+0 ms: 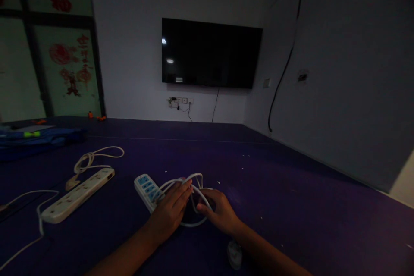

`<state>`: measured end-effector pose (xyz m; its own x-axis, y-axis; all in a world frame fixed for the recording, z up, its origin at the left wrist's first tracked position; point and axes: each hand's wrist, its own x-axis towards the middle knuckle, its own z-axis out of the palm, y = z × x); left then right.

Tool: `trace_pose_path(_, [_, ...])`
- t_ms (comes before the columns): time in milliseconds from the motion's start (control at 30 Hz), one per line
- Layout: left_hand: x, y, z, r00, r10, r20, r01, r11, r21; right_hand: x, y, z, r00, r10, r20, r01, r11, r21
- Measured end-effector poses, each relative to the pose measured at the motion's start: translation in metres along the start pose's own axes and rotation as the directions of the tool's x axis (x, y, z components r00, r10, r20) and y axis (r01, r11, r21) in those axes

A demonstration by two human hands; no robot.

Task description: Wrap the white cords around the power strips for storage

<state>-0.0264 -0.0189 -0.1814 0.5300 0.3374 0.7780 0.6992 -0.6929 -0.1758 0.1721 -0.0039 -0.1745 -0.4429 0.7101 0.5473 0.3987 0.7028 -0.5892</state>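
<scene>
A white power strip [142, 189] with blue socket faces lies at a slant on the purple surface, its near end partly behind my left hand [171, 207]. Loops of its white cable [190, 225] bunch up between my two hands. The fingers of my left hand are pressed together over the cable, and its thumb is hidden. My right hand [221, 211] curls its thumb and fingers around the loops from the right. A pale plug [234, 254] rests on the surface below my right wrist.
Another white power strip [79, 196] with a coiled cord [86, 161] lies to the left. A thin white cable [40, 215] runs beside it. Blue items [48, 138] are piled at far left. White scraps dot the purple surface [307, 207]. A television [210, 54] hangs on the wall.
</scene>
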Motion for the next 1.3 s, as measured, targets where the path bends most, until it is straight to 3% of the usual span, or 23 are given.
trace_pose_path(133, [-0.001, 0.002, -0.002, 0.998, 0.063, -0.003, -0.063, 0.998, 0.000, 0.002, -0.009, 0.001, 0.999, 0.005, 0.050, -0.015, 0.976, 0.216])
trace_pose_path(267, [-0.003, 0.001, 0.001, 0.993, 0.116, -0.004, -0.116, 0.993, -0.032, 0.004, -0.010, 0.004, 0.991, 0.019, 0.134, -0.082, 0.870, 0.486])
trace_pose_path(467, [0.002, 0.001, 0.001, 0.999, -0.015, -0.044, 0.015, 1.000, -0.007, 0.002, 0.002, 0.008, 0.976, 0.215, 0.019, -0.203, 0.889, 0.410])
trace_pose_path(733, [0.005, -0.001, 0.000, 0.976, -0.173, -0.133, 0.172, 0.985, -0.020, 0.003, 0.013, -0.003, 0.935, 0.356, -0.006, -0.292, 0.776, 0.559])
trace_pose_path(833, [0.006, -0.001, 0.001, 0.971, -0.184, -0.150, 0.181, 0.983, -0.039, 0.005, 0.016, -0.003, 0.909, 0.416, -0.020, -0.311, 0.709, 0.633])
trace_pose_path(967, [0.005, -0.005, 0.003, 0.964, -0.182, -0.192, 0.172, 0.983, -0.068, 0.006, 0.023, -0.003, 0.869, 0.491, 0.056, -0.356, 0.542, 0.761])
trace_pose_path(1067, [0.001, -0.015, 0.005, 0.928, -0.265, -0.262, 0.243, 0.963, -0.115, 0.005, 0.032, -0.011, 0.858, 0.511, 0.046, -0.328, 0.478, 0.815])
trace_pose_path(1200, [-0.004, -0.028, 0.007, 0.867, -0.417, -0.275, 0.376, 0.907, -0.191, 0.002, 0.047, -0.022, 0.849, 0.526, -0.054, -0.261, 0.506, 0.822])
trace_pose_path(1300, [-0.006, -0.029, 0.008, 0.876, -0.420, -0.237, 0.363, 0.898, -0.248, 0.001, 0.050, -0.023, 0.849, 0.525, -0.062, -0.271, 0.532, 0.802])
